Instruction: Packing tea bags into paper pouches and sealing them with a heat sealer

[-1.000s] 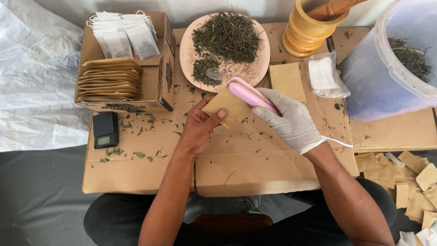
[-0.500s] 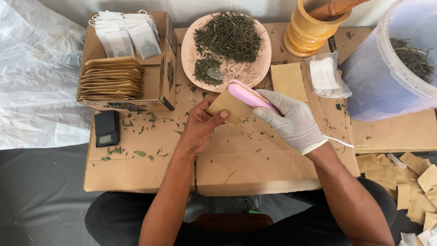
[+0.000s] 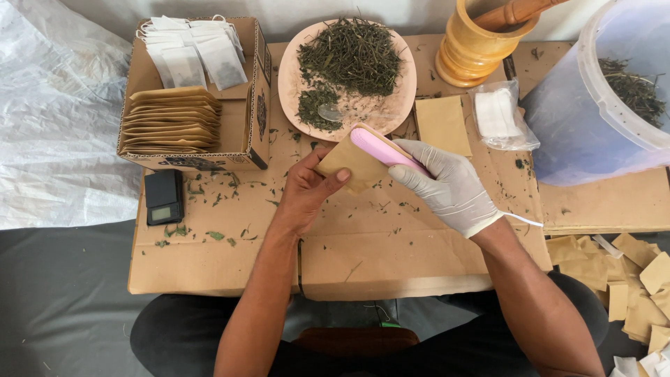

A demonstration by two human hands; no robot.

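Sealing looks like the step in hand: the bare left hand [image 3: 307, 192] pinches a brown pouch [image 3: 349, 164] above the cardboard [image 3: 391, 244], and the gloved right hand [image 3: 447, 185] grips a pink sealer [image 3: 384, 150] clamped on its edge. Best keep that edge flat, unwrinkled.

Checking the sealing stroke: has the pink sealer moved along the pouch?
No. The pink sealer sits just below the plate rim, clamped on the brown pouch, as before.

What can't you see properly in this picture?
Head view only:
- Brown paper pouch: its top edge is hidden by the pink sealer.
- Pestle: cut off by the top edge.
- Pocket scale: display too small to read.
- Bucket: cut off at right.
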